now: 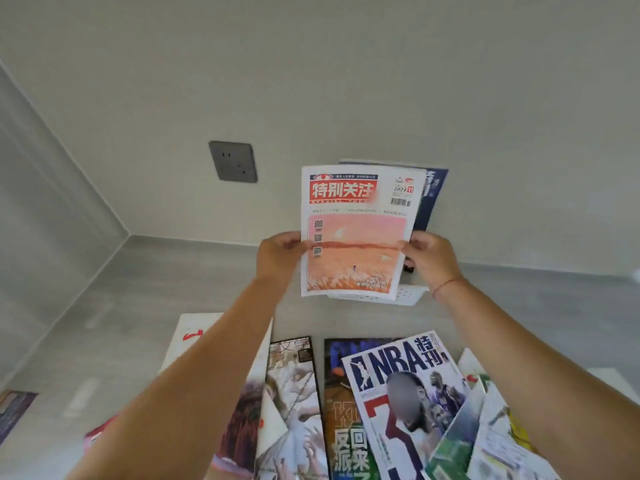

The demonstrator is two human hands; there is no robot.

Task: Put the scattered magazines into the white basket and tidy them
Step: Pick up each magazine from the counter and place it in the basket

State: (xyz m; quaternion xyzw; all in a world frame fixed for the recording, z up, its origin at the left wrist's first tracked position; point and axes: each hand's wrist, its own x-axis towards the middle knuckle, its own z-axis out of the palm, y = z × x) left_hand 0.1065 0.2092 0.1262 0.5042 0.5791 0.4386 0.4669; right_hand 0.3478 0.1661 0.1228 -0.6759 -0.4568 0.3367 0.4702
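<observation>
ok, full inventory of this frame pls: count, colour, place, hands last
held magazine: 1, white cover with red title block and pink-orange picture, upright in both hands over the basket
dark blue magazine: 1, standing behind the held one, mostly hidden
white basket: 1, perforated, on the floor by the wall, mostly hidden
NBA magazine: 1, white with navy and red, lying on top of the floor pile
other floor magazines: at least five, mixed colours, scattered in the foreground
wall socket: 1, dark grey, on the wall at left
left hand: fingers on the magazine's left edge
right hand: fingers on its right edge, red string at the wrist
</observation>
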